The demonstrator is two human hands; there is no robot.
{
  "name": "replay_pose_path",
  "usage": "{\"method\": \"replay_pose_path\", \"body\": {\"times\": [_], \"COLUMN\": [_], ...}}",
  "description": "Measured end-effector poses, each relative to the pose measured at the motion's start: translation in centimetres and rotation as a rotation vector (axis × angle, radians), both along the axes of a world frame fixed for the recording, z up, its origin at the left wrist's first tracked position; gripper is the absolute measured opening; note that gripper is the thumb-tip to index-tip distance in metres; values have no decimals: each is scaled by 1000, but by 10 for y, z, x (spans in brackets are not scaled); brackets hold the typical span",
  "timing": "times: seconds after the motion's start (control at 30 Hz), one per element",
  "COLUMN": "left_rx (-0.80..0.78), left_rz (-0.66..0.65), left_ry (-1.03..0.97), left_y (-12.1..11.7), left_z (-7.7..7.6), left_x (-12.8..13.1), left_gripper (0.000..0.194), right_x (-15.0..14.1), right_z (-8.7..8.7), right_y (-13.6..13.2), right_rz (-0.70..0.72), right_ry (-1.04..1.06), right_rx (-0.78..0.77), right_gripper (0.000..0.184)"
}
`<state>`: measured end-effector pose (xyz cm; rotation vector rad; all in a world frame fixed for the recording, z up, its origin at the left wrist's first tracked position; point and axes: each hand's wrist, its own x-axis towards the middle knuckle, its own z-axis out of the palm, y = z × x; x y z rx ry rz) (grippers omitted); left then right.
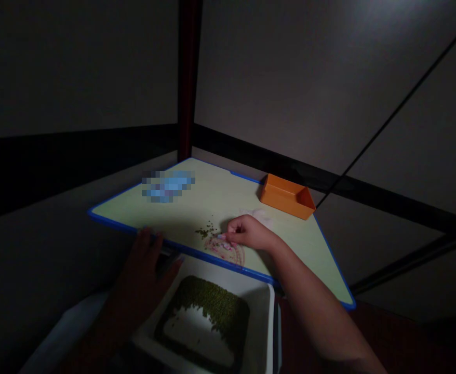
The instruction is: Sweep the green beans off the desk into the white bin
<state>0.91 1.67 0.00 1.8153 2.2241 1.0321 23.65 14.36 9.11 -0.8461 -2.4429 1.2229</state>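
My right hand [243,231] is over the low pale yellow table, its fingers curled and the fingertips pinched together. Whatever they hold, if anything, is hidden. Just left of those fingertips lies a scatter of small green seeds or pods [204,230], beside a round printed picture [228,253] on the tabletop. My left hand [146,270] is in shadow at the near table edge, fingers apart, above the left side of a white tub [270,311]. Many more green seeds or pods [212,296] lie in the tub, heaped along its far and right sides, with part of its bottom bare.
An orange open box [286,200] stands at the table's far right corner. On the far left of the tabletop [212,192] is a blurred-out blue patch [169,186]. The table has a raised blue edge [115,221]. Walls [290,78] meet in a corner behind it.
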Motion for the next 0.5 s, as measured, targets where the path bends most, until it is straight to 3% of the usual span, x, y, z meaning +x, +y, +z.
{"method": "replay_pose_path", "body": {"times": [0.23, 0.5], "left_rx": [12, -2], "left_rz": [-2, -5], "left_ry": [-2, -1], "left_y": [0, -1], "left_z": [0, 0], "left_x": [1, -2], "left_gripper": [87, 84], "right_x": [0, 8], "right_z": [6, 6], "right_y": [-3, 3], "right_rz": [75, 45], "right_ry": [-5, 26], "right_rx": [-50, -87], "right_gripper": [39, 39]}}
